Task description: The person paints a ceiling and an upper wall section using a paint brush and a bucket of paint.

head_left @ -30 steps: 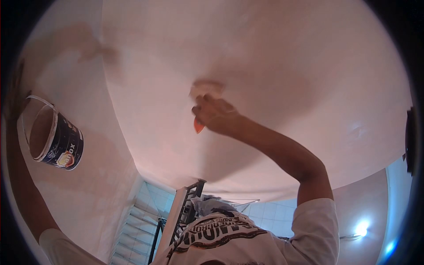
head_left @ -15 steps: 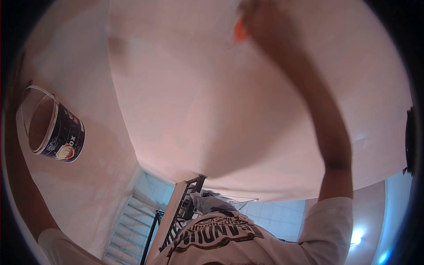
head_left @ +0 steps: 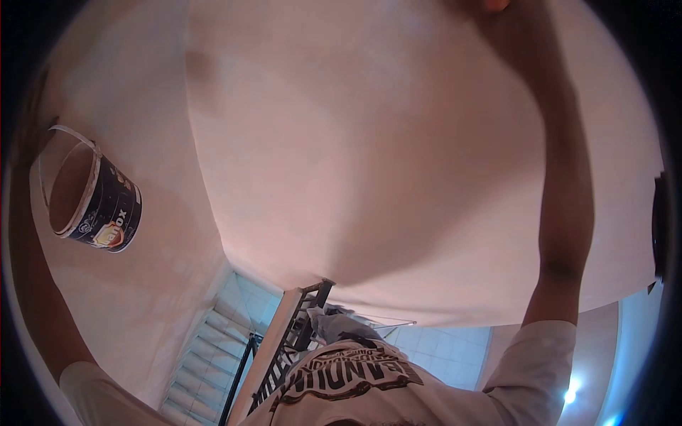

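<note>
At the far left, my left hand (head_left: pixel 28 138) lies against the left wall, its fingers stretched upward. From its thumb side hangs a dark-labelled plastic paint bucket (head_left: pixel 106 206) by its white handle. The bucket is tilted, with its pale, smeared mouth facing left; its contents cannot be made out. My right hand (head_left: pixel 490 18) is raised at the top edge, partly cut off and blurred, close to the pale wall surface (head_left: pixel 426 177). A small orange object (head_left: pixel 496 4) shows in its fingers; its kind cannot be told.
Far below are light stairs (head_left: pixel 202 362), a dark metal railing (head_left: pixel 298 319) along a pale ledge (head_left: pixel 266 348), and a tiled floor (head_left: pixel 447 348). A bright lamp (head_left: pixel 570 394) shines at lower right. A dark object (head_left: pixel 659 227) stands at the right edge.
My right hand has swept right and upward along the wall with the orange object, partly leaving the view. The bucket and left hand sit slightly higher and further right in view.
</note>
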Action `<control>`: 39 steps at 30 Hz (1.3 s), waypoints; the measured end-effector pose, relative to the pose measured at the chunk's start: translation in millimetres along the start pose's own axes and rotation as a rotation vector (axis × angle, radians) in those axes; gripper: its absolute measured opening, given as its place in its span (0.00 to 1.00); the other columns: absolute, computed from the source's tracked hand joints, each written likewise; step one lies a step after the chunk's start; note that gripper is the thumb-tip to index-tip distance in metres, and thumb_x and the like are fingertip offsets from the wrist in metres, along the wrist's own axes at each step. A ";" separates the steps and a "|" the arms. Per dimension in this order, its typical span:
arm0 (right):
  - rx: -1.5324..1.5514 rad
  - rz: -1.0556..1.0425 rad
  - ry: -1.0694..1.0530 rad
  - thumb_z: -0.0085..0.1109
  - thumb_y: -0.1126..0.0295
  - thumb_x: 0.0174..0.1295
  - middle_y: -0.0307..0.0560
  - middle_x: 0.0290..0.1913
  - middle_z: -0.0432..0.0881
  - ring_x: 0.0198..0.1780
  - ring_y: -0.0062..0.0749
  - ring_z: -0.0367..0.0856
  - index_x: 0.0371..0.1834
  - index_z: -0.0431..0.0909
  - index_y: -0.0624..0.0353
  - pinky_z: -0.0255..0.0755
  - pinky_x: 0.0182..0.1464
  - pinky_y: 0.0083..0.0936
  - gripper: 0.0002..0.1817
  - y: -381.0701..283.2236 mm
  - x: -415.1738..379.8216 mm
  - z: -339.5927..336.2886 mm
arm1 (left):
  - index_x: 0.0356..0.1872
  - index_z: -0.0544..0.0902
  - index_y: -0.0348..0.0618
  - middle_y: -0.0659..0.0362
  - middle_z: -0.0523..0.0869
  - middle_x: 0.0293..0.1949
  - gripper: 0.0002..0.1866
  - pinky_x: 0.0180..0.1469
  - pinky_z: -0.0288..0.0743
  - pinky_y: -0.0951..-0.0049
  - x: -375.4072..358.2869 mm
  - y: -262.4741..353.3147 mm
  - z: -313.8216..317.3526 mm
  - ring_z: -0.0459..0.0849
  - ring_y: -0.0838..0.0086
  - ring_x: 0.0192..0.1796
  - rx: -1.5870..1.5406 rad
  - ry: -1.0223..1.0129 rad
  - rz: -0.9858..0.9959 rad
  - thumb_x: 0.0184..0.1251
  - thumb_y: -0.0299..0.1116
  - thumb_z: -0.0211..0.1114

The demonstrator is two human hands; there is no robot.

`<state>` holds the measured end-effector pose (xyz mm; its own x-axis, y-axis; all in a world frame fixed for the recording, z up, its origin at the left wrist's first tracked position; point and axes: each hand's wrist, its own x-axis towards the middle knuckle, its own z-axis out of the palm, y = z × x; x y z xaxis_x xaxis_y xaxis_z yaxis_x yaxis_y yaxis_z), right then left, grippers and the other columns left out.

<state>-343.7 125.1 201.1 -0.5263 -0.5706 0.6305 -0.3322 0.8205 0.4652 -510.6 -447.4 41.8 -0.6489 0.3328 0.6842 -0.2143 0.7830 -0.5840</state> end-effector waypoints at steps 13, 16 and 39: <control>0.272 -0.126 -0.511 0.63 0.66 0.57 0.57 0.40 0.83 0.44 0.53 0.83 0.34 0.87 0.57 0.80 0.41 0.46 0.08 -120.1 -124.9 199.2 | 0.80 0.45 0.69 0.63 0.53 0.80 0.62 0.64 0.79 0.56 -1.0 -14.0 63.9 0.60 0.58 0.78 -0.077 0.145 -0.045 0.47 0.37 0.79; 0.489 -0.012 -0.311 0.59 0.70 0.57 0.54 0.36 0.84 0.40 0.53 0.83 0.32 0.85 0.54 0.77 0.43 0.49 0.06 -80.8 -97.0 208.1 | 0.80 0.46 0.67 0.64 0.53 0.80 0.62 0.67 0.77 0.56 -6.4 -12.1 51.4 0.62 0.58 0.77 -0.023 0.066 -0.060 0.46 0.36 0.79; 0.318 0.063 -0.389 0.60 0.67 0.59 0.51 0.40 0.83 0.46 0.45 0.82 0.31 0.84 0.54 0.78 0.48 0.42 0.05 -113.8 -126.3 243.8 | 0.80 0.50 0.67 0.50 0.45 0.81 0.61 0.75 0.41 0.37 -9.0 -5.9 37.9 0.43 0.52 0.81 -0.121 0.148 -0.018 0.43 0.68 0.70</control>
<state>-430.3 112.5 -82.9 -0.7858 -0.5135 0.3446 -0.4802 0.8578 0.1833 -531.2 -475.0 22.6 -0.5294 0.3845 0.7562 -0.1303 0.8439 -0.5204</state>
